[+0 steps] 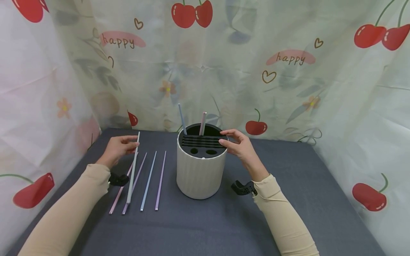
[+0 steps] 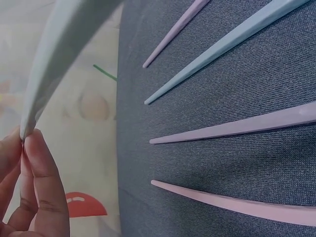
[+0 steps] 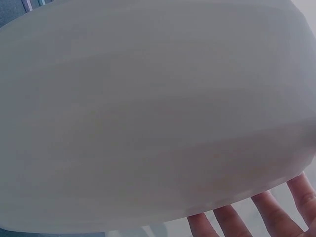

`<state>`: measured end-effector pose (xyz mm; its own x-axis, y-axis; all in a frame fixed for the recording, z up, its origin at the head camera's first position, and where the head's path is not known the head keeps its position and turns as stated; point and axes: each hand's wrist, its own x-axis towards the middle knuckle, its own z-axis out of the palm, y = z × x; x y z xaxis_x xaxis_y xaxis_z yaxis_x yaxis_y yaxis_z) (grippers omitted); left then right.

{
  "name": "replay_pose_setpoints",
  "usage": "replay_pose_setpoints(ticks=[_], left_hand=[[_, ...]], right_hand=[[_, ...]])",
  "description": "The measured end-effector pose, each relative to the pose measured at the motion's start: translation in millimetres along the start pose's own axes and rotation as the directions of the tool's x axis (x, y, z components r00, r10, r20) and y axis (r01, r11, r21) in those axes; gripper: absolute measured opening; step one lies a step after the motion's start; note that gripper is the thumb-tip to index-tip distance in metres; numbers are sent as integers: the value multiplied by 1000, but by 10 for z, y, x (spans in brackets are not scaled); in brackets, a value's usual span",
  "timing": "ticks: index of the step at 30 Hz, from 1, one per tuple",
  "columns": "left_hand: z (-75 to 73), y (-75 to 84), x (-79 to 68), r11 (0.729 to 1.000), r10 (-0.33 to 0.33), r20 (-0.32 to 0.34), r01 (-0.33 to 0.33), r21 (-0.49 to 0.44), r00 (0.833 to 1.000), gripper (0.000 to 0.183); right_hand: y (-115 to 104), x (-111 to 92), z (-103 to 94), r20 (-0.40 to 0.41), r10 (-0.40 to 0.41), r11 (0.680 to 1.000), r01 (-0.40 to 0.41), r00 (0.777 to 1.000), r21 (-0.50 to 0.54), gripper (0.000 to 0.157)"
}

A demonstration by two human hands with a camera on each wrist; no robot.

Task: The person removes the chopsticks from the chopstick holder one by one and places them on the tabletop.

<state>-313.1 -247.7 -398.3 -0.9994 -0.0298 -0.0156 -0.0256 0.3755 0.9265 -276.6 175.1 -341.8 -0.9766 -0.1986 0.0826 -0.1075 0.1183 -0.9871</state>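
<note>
The left hand (image 1: 119,149) pinches the white chopstick (image 1: 132,174) near its far tip. The chopstick is held up over a pink chopstick (image 1: 117,199) and a purple chopstick (image 1: 141,167) on the dark cloth (image 1: 205,227). Beside them lies a blue chopstick (image 1: 148,181), then another purple one. The right hand (image 1: 241,145), fingers apart, touches the white holder (image 1: 200,174). A light-blue stick (image 1: 182,119) and a pinkish stick (image 1: 203,122) stand inside.

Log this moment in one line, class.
left hand: pinches whitish chopstick; right hand: touches holder; table: four chopsticks; inside holder: blue chopstick, pink chopstick
</note>
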Motion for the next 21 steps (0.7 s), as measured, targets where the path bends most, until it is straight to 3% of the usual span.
replay_pose_setpoints(ticks=[11,21], left_hand=[[-43,-61,19,999,-19,9,19,30,1000,47],[-224,-103,10,998,-9,0,9,68,1000,47]], right_hand=[[-25,-14,8,-4,6,1000,-6,1000,-10,41],[-24,-10,4,-1,1,1000,-1,1000,2,40]])
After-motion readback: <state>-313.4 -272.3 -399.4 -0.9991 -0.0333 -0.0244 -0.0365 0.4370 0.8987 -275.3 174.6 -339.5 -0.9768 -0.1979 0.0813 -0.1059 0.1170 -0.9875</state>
